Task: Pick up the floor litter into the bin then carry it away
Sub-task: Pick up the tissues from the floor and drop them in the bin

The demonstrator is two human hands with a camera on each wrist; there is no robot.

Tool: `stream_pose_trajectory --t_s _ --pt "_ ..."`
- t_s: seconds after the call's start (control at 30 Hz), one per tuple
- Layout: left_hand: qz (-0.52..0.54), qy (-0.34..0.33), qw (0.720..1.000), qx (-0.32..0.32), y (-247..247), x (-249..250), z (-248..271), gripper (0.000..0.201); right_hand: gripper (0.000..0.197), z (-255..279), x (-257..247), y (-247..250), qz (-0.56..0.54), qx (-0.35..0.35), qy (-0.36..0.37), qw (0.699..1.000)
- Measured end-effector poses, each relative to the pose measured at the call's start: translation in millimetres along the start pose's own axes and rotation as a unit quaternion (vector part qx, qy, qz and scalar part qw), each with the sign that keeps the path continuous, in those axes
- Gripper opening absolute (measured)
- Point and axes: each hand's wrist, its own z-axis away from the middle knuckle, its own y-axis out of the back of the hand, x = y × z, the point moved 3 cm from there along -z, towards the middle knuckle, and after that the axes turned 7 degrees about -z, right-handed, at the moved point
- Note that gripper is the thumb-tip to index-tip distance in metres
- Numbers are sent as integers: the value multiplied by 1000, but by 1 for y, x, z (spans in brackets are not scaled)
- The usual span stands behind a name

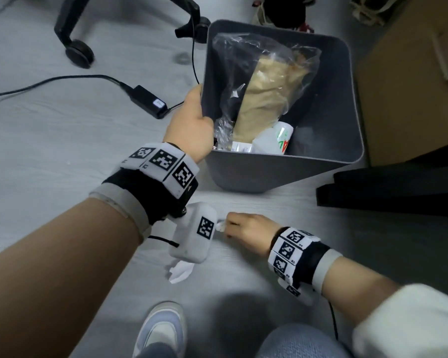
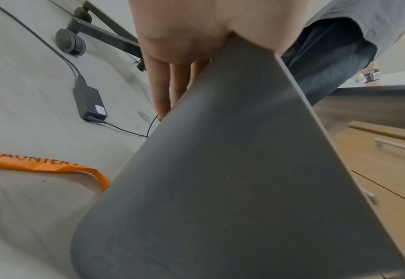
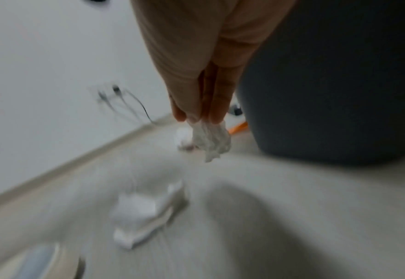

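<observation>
A dark grey bin (image 1: 282, 174) stands tilted on the pale floor, with a clear plastic bag (image 1: 264, 81) and white wrappers inside. My left hand (image 1: 192, 117) grips its near-left rim (image 2: 280, 62), fingers down the outside wall and thumb inside. Low in front of the bin, my right hand (image 1: 233, 224) pinches a crumpled white tissue (image 3: 211, 139) in its fingertips, just above the floor. Another crumpled white paper (image 1: 180, 272) lies on the floor under my left wrist; the right wrist view shows this paper (image 3: 144, 217) blurred.
A black power adapter (image 1: 148, 100) with cables lies left of the bin. Chair legs with a castor (image 1: 79, 51) stand beyond it. A wooden cabinet (image 1: 409, 81) and black furniture feet (image 1: 388, 192) are at right. An orange-edged bag (image 2: 53, 167) lies by the bin. My shoe (image 1: 163, 329) is near.
</observation>
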Motion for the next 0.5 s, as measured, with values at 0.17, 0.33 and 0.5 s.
stream_pose_trajectory --t_s 0.17,0.33,0.5 --pt "-15 -2 1000 2 3 4 2 66 18 24 -26 80 -39 134 63 988" --pt "-8 -21 1000 -18 3 4 2 67 12 55 -49 174 -28 421 52 905" --pt "4 -43 999 -16 3 7 2 66 9 23 -18 198 -95 468 -108 872"
